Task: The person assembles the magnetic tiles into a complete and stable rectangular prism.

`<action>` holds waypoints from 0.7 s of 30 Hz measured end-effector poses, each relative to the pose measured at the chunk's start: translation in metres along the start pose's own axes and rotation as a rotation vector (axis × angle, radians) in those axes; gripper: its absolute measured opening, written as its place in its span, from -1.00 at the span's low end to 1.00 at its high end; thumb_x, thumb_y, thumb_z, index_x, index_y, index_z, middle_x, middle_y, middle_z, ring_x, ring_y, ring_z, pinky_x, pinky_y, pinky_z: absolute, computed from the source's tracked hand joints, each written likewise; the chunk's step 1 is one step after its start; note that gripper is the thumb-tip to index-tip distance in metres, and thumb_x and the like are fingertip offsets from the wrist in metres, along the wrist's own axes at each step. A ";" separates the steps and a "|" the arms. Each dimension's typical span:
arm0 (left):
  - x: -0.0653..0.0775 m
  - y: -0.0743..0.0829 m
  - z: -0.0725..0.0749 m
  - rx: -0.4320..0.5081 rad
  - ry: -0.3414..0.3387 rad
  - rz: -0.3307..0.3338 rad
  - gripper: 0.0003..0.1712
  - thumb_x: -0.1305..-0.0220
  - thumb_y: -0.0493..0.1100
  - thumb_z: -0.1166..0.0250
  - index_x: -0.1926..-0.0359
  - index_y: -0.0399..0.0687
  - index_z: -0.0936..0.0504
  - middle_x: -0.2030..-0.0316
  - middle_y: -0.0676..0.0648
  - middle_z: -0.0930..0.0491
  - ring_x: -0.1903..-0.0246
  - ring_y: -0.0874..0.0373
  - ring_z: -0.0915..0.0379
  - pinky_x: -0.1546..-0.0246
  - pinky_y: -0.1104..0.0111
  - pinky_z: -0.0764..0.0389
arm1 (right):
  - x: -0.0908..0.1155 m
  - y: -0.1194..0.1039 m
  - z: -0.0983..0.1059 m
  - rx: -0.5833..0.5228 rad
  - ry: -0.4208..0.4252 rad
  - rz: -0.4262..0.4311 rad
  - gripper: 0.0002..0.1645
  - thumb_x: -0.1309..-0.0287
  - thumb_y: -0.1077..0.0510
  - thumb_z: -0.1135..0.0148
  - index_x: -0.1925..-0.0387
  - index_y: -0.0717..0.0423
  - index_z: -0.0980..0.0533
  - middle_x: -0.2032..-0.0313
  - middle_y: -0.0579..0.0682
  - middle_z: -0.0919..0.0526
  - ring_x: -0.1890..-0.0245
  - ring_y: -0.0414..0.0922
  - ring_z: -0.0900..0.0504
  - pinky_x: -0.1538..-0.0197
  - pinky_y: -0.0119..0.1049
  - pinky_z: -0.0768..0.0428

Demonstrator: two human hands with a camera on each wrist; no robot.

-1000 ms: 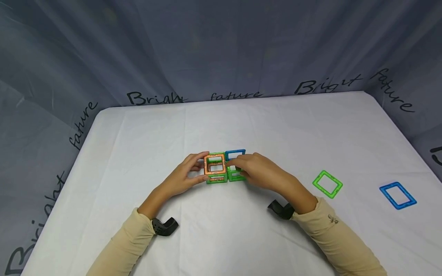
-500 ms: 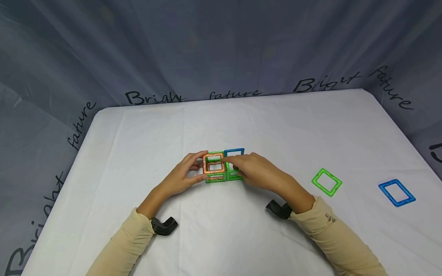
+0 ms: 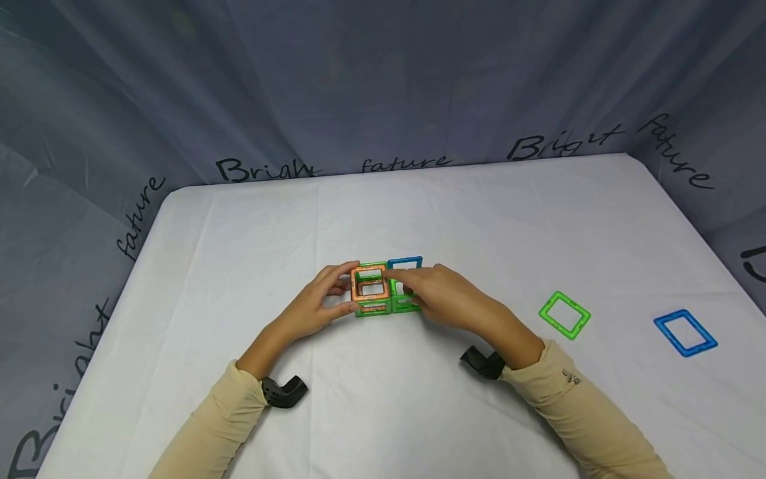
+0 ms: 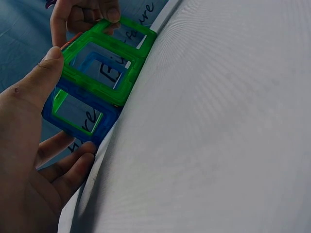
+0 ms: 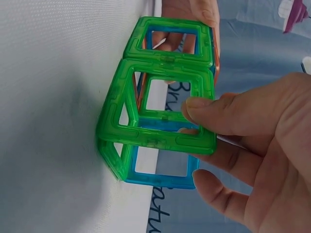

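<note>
A small cube of see-through magnetic building tiles stands on the white table, with an orange frame (image 3: 354, 285) on top and green ones at its sides. My left hand (image 3: 306, 305) grips it from the left, thumb at the near edge and fingers at the far side. Against its right side stand more joined tiles, a green square (image 5: 160, 141) in front and a blue tile (image 3: 405, 260) upright at the back. My right hand (image 3: 450, 298) pinches that green square by its edge between thumb and fingers. Its index finger reaches over to the orange tile's right edge.
Two loose tiles lie flat to the right: a green square (image 3: 556, 325) near the right forearm and a blue tile (image 3: 701, 350) farther out. A grey curtain (image 3: 383, 86) with handwriting hangs behind the table (image 3: 383, 219). Black cameras (image 3: 286, 392) sit on both wrists.
The right-hand tiles have come up flush against the cube, closing a narrow gap. My right hand has shifted slightly left, its index finger now over the orange tile's edge. The left hand keeps its grip.
</note>
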State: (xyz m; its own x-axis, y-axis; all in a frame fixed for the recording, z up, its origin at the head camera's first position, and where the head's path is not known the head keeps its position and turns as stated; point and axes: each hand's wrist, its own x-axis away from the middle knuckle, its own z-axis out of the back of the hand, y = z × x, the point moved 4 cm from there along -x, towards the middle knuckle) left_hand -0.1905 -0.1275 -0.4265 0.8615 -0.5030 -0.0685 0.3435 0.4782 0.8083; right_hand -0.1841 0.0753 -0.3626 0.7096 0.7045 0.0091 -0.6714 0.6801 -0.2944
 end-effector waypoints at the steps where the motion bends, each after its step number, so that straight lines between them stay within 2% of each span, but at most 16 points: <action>1: 0.000 0.000 0.000 -0.001 0.000 0.006 -0.17 -0.12 -0.17 -0.31 -0.36 0.11 -0.11 -0.13 -0.10 -0.30 -0.04 0.05 -0.41 -0.10 0.23 -0.46 | 0.000 0.000 0.000 0.001 -0.002 -0.004 -0.33 -0.02 0.41 -0.20 -0.21 0.06 -0.34 0.08 0.00 -0.63 0.31 -0.17 -0.57 0.16 -0.21 -0.56; 4: 0.000 0.003 -0.001 -0.005 -0.002 0.018 -0.17 -0.11 -0.22 -0.31 -0.36 0.01 -0.11 -0.12 -0.15 -0.30 -0.04 0.00 -0.40 -0.11 0.19 -0.45 | 0.000 0.001 0.000 -0.001 -0.002 -0.002 -0.34 -0.01 0.40 -0.21 -0.20 0.06 -0.35 0.06 0.01 -0.63 0.28 -0.16 -0.59 0.14 -0.20 -0.56; 11: 0.004 0.028 0.006 -0.016 -0.002 -0.009 -0.23 -0.15 -0.22 -0.27 -0.33 -0.17 -0.12 -0.10 -0.20 -0.31 -0.03 -0.05 -0.41 -0.10 0.17 -0.46 | 0.002 0.003 0.001 -0.028 0.007 0.010 -0.37 -0.02 0.34 -0.25 -0.19 0.09 -0.36 0.00 0.06 -0.59 0.19 -0.09 -0.61 0.09 -0.21 -0.59; 21: 0.005 0.033 0.007 -0.004 -0.008 0.005 -0.23 -0.14 -0.25 -0.27 -0.33 -0.17 -0.12 -0.10 -0.21 -0.31 -0.03 -0.05 -0.40 -0.10 0.16 -0.45 | 0.007 0.008 0.001 -0.021 0.014 0.014 -0.39 0.02 0.28 -0.32 -0.13 0.14 -0.40 0.04 0.09 -0.61 0.17 -0.08 -0.62 0.12 -0.22 -0.61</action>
State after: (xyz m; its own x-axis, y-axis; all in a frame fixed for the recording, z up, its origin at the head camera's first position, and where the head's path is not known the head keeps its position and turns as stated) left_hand -0.1778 -0.1196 -0.3961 0.8604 -0.5060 -0.0598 0.3406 0.4838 0.8062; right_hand -0.1853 0.0860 -0.3638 0.7030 0.7111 -0.0083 -0.6769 0.6655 -0.3144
